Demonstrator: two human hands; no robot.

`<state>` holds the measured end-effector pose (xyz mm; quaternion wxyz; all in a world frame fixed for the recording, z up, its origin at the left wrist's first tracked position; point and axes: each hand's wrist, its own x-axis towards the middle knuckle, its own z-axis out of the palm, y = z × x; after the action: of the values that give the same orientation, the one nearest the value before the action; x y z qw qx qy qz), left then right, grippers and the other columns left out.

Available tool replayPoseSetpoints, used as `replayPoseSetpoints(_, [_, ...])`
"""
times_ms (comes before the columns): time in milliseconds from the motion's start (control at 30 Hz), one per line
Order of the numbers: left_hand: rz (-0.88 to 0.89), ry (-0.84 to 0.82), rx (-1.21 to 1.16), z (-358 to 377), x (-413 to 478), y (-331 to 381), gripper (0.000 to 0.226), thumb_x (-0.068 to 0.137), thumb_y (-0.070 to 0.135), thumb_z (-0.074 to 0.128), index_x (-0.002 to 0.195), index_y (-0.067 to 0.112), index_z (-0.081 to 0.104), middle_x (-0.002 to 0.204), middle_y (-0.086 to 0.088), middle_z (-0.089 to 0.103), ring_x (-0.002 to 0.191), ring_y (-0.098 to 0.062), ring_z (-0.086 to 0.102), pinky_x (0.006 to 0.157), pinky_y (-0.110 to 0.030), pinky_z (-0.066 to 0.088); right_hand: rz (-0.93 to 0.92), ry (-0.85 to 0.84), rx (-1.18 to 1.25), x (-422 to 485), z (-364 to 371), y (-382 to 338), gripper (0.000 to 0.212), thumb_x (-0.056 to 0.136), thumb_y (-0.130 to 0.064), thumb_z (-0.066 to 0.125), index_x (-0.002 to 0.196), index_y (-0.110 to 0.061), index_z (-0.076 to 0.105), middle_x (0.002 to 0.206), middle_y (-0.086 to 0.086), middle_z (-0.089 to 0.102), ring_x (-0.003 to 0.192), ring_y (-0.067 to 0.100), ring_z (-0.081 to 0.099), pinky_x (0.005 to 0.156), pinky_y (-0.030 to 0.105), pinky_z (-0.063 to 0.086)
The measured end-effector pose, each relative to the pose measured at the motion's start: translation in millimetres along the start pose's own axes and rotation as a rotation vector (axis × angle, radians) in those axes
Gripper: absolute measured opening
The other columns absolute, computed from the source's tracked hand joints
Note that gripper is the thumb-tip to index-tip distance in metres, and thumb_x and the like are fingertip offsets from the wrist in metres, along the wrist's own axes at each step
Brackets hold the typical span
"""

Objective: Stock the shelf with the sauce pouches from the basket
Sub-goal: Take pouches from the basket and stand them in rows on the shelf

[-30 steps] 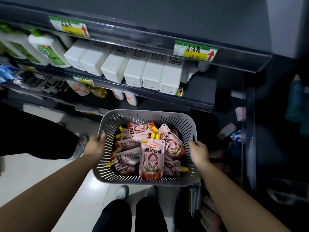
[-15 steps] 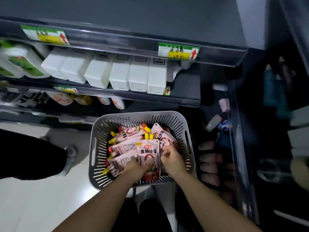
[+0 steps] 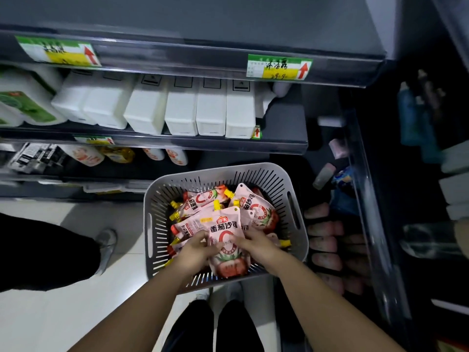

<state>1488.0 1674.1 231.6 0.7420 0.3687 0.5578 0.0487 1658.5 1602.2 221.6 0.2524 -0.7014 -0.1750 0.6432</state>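
Grey slotted plastic basket [image 3: 294, 199] sits low in front of the dark grey store shelf [image 3: 228, 143], pile of pink tomato-sauce pouches with yellow caps [image 3: 200, 201] inside. Left hand [image 3: 195, 252] and right hand [image 3: 256, 246] both inside basket, fingers curled closed on opposite edges of the top pink pouch [image 3: 225, 240]. White rectangular bottles [image 3: 181, 110] line the shelf above.

The middle shelf [image 3: 284, 123] carries a row of white boxes [image 3: 182, 110] along its front edge, with green-labelled white bottles [image 3: 22, 102] toward its left end and bare grey surface at its right end. The shelf below [image 3: 228, 158] holds pale bottles [image 3: 83, 154] lying near its left side.
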Motion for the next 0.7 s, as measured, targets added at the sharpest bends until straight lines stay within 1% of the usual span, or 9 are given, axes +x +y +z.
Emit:
replayPoseSetpoints(67, [-0.001, 0.001, -0.122, -5.4, -4.9, 2.4, 0.026, 0.082, 0.003, 0.073, 0.104, 0.013, 0.062, 0.089, -0.001, 0.079, 0.076, -0.013, 0.076, 0.064, -0.021, 0.058, -0.067, -0.031, 0.093, -1.3, 5.5, -3.1, 0.046, 0.084, -0.045, 0.072, 0.122, -0.021, 0.063, 0.116, -0.002, 0.073, 0.106, 0.019, 0.07, 0.094, 0.041, 0.055])
replayPoseSetpoints(133, [0.001, -0.027, -0.212, -9.2, -6.8, 2.0, 0.037, 0.078, 0.013, 0.078, 0.111, 0.014, 0.062, 0.109, -0.012, 0.075, 0.096, -0.027, 0.074, 0.09, -0.042, 0.057, -0.156, -0.005, 0.168, -4.4, 13.2, -10.6, 0.029, 0.087, -0.034, 0.071, 0.113, -0.02, 0.068, 0.11, 0.001, 0.075, 0.101, 0.02, 0.072, 0.088, 0.037, 0.057])
replayPoseSetpoints(167, [-0.017, -0.069, -0.218, -10.6, -9.2, 2.0, 0.049, 0.075, 0.022, 0.082, 0.119, 0.016, 0.059, 0.116, -0.013, 0.073, 0.105, -0.031, 0.07, 0.096, -0.05, 0.053, -0.192, 0.029, 0.189, -5.3, 16.8, -14.0, 0.026, 0.088, -0.029, 0.071, 0.112, -0.018, 0.069, 0.109, 0.002, 0.076, 0.102, 0.021, 0.072, 0.089, 0.037, 0.056])
replayPoseSetpoints(233, [-0.054, -0.172, -0.165, -11.1, -13.7, 3.0, 0.069, 0.066, 0.037, 0.089, 0.126, 0.026, 0.055, 0.118, -0.006, 0.073, 0.108, -0.029, 0.069, 0.092, -0.05, 0.055, -0.218, 0.103, 0.205, -7.6, 22.7, -20.4, 0.026, 0.088, -0.023, 0.071, 0.112, -0.013, 0.069, 0.107, 0.003, 0.076, 0.1, 0.021, 0.072, 0.089, 0.038, 0.056])
replayPoseSetpoints(333, [-0.019, -0.187, -0.127, -13.9, -18.3, 6.9, 0.073, 0.06, 0.035, 0.09, 0.125, 0.025, 0.058, 0.115, -0.005, 0.074, 0.102, -0.025, 0.072, 0.078, -0.038, 0.06, -0.218, 0.121, 0.277, -9.2, 29.7, -25.8, 0.025, 0.087, -0.019, 0.073, 0.11, -0.01, 0.07, 0.104, 0.003, 0.077, 0.097, 0.021, 0.073, 0.084, 0.033, 0.058])
replayPoseSetpoints(400, [0.012, -0.124, -0.089, -17.5, -19.2, 10.0, 0.064, 0.066, 0.027, 0.085, 0.124, 0.019, 0.06, 0.115, -0.009, 0.073, 0.104, -0.03, 0.071, 0.083, -0.046, 0.059, -0.187, 0.153, 0.27, -11.9, 34.8, -29.6, 0.019, 0.091, -0.033, 0.068, 0.106, -0.022, 0.07, 0.099, -0.007, 0.077, 0.096, 0.019, 0.072, 0.08, 0.031, 0.057])
replayPoseSetpoints(467, [0.03, -0.067, -0.056, -19.6, -19.9, 11.2, 0.057, 0.071, 0.02, 0.081, 0.123, 0.015, 0.06, 0.114, -0.009, 0.074, 0.106, -0.032, 0.069, 0.09, -0.052, 0.056, -0.123, 0.265, 0.277, -9.3, 42.0, -33.1, 0.029, 0.095, -0.052, 0.052, 0.112, -0.03, 0.062, 0.104, -0.014, 0.072, 0.1, 0.014, 0.066, 0.083, 0.033, 0.053])
replayPoseSetpoints(567, [0.06, 0.017, -0.043, -14.2, -21.4, 7.3, 0.048, 0.078, 0.008, 0.078, 0.123, 0.01, 0.061, 0.113, -0.008, 0.074, 0.103, -0.025, 0.07, 0.086, -0.036, 0.059, 0.092, 0.537, 0.309, 7.2, 55.8, -38.2, 0.045, 0.097, -0.043, 0.051, 0.132, -0.015, 0.045, 0.124, 0.009, 0.058, 0.106, 0.027, 0.055, 0.087, 0.033, 0.042])
replayPoseSetpoints(700, [0.028, 0.106, -0.094, -16.6, -21.9, -1.8, 0.052, 0.074, -0.007, 0.077, 0.123, 0.004, 0.061, 0.111, -0.012, 0.073, 0.102, -0.027, 0.069, 0.089, -0.037, 0.055, 0.098, 0.807, -0.15, 17.9, 57.7, -33.5, 0.041, 0.094, -0.036, 0.058, 0.127, -0.014, 0.052, 0.131, 0.01, 0.056, 0.121, 0.033, 0.052, 0.093, 0.041, 0.045])
